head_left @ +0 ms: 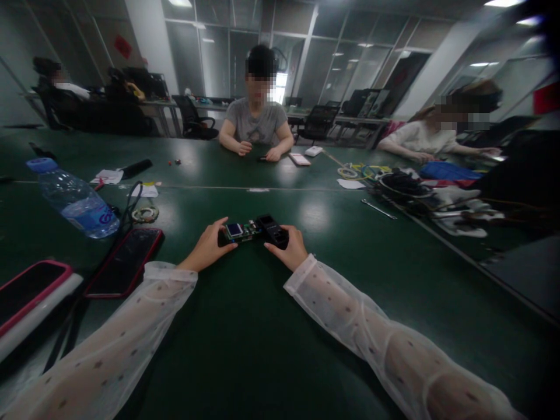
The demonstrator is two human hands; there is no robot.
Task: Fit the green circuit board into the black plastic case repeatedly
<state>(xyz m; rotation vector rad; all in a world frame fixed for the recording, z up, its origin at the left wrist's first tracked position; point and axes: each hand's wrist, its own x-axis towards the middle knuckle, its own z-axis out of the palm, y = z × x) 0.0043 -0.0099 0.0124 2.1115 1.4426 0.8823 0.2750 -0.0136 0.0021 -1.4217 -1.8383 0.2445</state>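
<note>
My left hand (212, 244) grips the left end of a small green circuit board (241, 231) that carries a dark square screen, with the thumb below and the fingers above. My right hand (292, 247) holds a black plastic case (271, 229) with cut-out openings, thumb along its lower edge. The board's right end meets or overlaps the case's left side; which of the two is hard to tell. Both things are held just over the green table (245, 326).
At the left are a water bottle (76, 201), a red-edged phone (125, 262), another phone (30, 291) and a black cable. A wrench (378, 209) and piled cables and cloth (420, 189) lie at the right. A person (257, 119) sits opposite.
</note>
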